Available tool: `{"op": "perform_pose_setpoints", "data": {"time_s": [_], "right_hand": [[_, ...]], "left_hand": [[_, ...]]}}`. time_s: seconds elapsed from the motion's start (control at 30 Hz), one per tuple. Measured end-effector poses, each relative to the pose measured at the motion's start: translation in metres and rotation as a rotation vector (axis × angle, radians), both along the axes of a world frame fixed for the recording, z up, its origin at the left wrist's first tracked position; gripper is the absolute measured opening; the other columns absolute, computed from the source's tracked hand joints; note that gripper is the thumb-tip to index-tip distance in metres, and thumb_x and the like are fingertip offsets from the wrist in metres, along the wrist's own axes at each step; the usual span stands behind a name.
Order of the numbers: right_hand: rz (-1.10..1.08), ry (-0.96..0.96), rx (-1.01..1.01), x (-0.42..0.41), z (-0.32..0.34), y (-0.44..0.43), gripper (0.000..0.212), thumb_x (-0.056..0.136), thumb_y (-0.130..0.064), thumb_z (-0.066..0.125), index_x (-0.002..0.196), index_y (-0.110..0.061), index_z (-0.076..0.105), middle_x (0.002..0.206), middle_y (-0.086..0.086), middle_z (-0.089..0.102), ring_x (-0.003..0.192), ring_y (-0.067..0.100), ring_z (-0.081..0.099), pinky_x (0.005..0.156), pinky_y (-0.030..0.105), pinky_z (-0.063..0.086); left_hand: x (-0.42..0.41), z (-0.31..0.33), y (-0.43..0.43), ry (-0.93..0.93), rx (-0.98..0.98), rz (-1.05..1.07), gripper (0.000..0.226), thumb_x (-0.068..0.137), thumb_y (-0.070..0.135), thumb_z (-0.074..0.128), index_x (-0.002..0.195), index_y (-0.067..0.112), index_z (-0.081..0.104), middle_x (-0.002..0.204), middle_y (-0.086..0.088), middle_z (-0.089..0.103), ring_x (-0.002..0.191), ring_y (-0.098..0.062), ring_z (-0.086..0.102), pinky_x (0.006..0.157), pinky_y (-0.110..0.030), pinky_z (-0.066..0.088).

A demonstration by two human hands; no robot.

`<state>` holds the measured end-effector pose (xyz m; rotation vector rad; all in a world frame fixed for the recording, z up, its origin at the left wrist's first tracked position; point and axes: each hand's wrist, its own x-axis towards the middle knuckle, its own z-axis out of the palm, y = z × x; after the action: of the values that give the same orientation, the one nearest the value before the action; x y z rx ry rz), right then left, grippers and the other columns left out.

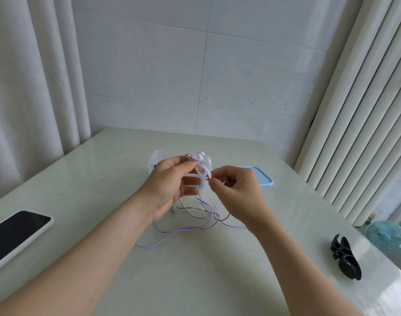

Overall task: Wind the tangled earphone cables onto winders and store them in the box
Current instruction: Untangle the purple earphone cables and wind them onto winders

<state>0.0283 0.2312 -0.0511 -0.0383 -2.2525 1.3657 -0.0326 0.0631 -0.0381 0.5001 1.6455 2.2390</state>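
Presently, the purple earphone cable (186, 229) lies mostly in loose, crossed loops on the table (195, 281), directly below and between the person's two hands. Greyer strands (195, 213) run through the same heap; whether they belong to a second set cannot be told. One earbud (174, 210) hangs just under the left palm.

The cable's upper end is raised to the white winder (204, 164), held above the table. The left hand (167, 188) grips this winder, thumb and forefinger curled round it, and the metal plug (190, 156) pokes out above those fingertips. The right hand (238, 195) is curled, thumb and forefinger pinching the cable right beside the winder's lower prong.

Assessment: winding is at its very start. Few if any turns show on the winder, and nearly the whole length is yet to be untangled and wrapped.

The translucent box (154, 159) stands just behind the hands, open, its contents hidden. Its blue lid (264, 177) lies flat to the right of it. A black winder (345, 261) lies unused, well apart near the right table edge. Storage has not begun, as far as can be seen.

Further out, a phone (14, 236) lies face up at the left edge, and a small blue fan (386, 236) stands beyond the table on the right.
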Motion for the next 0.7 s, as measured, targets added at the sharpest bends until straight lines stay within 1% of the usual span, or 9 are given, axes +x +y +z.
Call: {"op": "perform_pose_setpoints", "data": {"time_s": [0.1, 0.17, 0.23, 0.3, 0.4, 0.5, 0.57, 0.67, 0.7], "right_hand": [[-0.012, 0.044, 0.014, -0.001, -0.001, 0.002, 0.022, 0.093, -0.012, 0.066, 0.100, -0.027, 0.081, 0.069, -0.015, 0.068, 0.052, 0.013, 0.043, 0.055, 0.025, 0.039], [-0.013, 0.061, 0.027, -0.003, -0.001, 0.003, 0.019, 0.096, -0.018, 0.067, 0.101, -0.030, 0.081, 0.070, -0.013, 0.068, 0.051, 0.013, 0.038, 0.054, 0.025, 0.037], [-0.004, 0.071, 0.035, -0.004, -0.001, 0.004, 0.017, 0.099, -0.024, 0.068, 0.099, -0.032, 0.082, 0.064, -0.014, 0.057, 0.054, 0.012, 0.035, 0.055, 0.025, 0.033], [-0.005, 0.077, 0.011, -0.005, 0.000, 0.004, 0.014, 0.100, -0.030, 0.069, 0.094, -0.032, 0.082, 0.060, -0.015, 0.046, 0.058, 0.012, 0.034, 0.058, 0.027, 0.033], [-0.034, 0.065, -0.048, -0.004, 0.001, 0.005, 0.016, 0.099, -0.035, 0.071, 0.090, -0.025, 0.079, 0.055, -0.018, 0.041, 0.056, 0.011, 0.033, 0.056, 0.027, 0.032], [-0.043, 0.038, -0.092, -0.003, 0.002, 0.005, 0.018, 0.102, -0.029, 0.067, 0.091, -0.018, 0.077, 0.054, -0.018, 0.045, 0.055, 0.009, 0.034, 0.054, 0.022, 0.032], [-0.005, -0.005, -0.142, -0.001, 0.004, 0.003, 0.022, 0.104, -0.027, 0.062, 0.091, -0.019, 0.079, 0.062, -0.010, 0.051, 0.062, 0.014, 0.037, 0.059, 0.029, 0.035], [0.094, -0.079, -0.379, 0.002, 0.012, 0.002, 0.028, 0.101, -0.023, 0.055, 0.098, -0.015, 0.081, 0.082, -0.004, 0.066, 0.072, 0.017, 0.041, 0.067, 0.034, 0.039], [0.099, -0.089, -0.414, 0.004, 0.014, 0.002, 0.028, 0.099, -0.024, 0.056, 0.098, -0.014, 0.082, 0.084, -0.004, 0.068, 0.072, 0.016, 0.042, 0.069, 0.034, 0.040]], "left_hand": [[0.003, 0.002, 0.000, -0.072, 0.031, -0.094, 0.026, 0.108, 0.017, 0.053, 0.120, 0.000, 0.067, 0.104, -0.018, 0.074, 0.084, -0.032, 0.072, 0.067, -0.036, 0.062], [0.004, 0.004, -0.001, -0.101, 0.069, -0.155, 0.027, 0.109, 0.016, 0.049, 0.120, -0.002, 0.067, 0.107, -0.021, 0.075, 0.090, -0.035, 0.074, 0.074, -0.039, 0.064], [0.005, 0.005, -0.002, -0.110, 0.094, -0.200, 0.028, 0.108, 0.014, 0.049, 0.120, -0.003, 0.068, 0.110, -0.023, 0.075, 0.095, -0.036, 0.074, 0.079, -0.039, 0.064], [0.004, 0.004, -0.002, -0.101, 0.085, -0.217, 0.028, 0.107, 0.013, 0.050, 0.120, -0.004, 0.069, 0.108, -0.023, 0.072, 0.095, -0.037, 0.074, 0.079, -0.038, 0.064], [0.003, 0.000, -0.001, -0.089, 0.045, -0.214, 0.031, 0.107, 0.012, 0.052, 0.125, -0.007, 0.068, 0.106, -0.023, 0.069, 0.091, -0.037, 0.074, 0.075, -0.036, 0.064], [0.004, -0.002, 0.001, -0.046, -0.010, -0.228, 0.029, 0.107, 0.014, 0.055, 0.125, -0.004, 0.069, 0.101, -0.019, 0.070, 0.085, -0.036, 0.074, 0.071, -0.033, 0.063], [0.006, -0.002, 0.001, -0.060, 0.001, -0.230, 0.029, 0.107, 0.017, 0.056, 0.125, -0.003, 0.068, 0.097, -0.018, 0.068, 0.082, -0.035, 0.075, 0.069, -0.034, 0.064], [0.006, -0.001, 0.001, -0.074, 0.051, -0.225, 0.029, 0.107, 0.020, 0.057, 0.123, 0.000, 0.069, 0.102, -0.017, 0.067, 0.084, -0.036, 0.076, 0.074, -0.035, 0.065], [0.006, -0.001, 0.001, -0.064, 0.052, -0.225, 0.030, 0.106, 0.022, 0.058, 0.125, 0.001, 0.069, 0.103, -0.017, 0.066, 0.085, -0.037, 0.075, 0.076, -0.035, 0.065]]}}
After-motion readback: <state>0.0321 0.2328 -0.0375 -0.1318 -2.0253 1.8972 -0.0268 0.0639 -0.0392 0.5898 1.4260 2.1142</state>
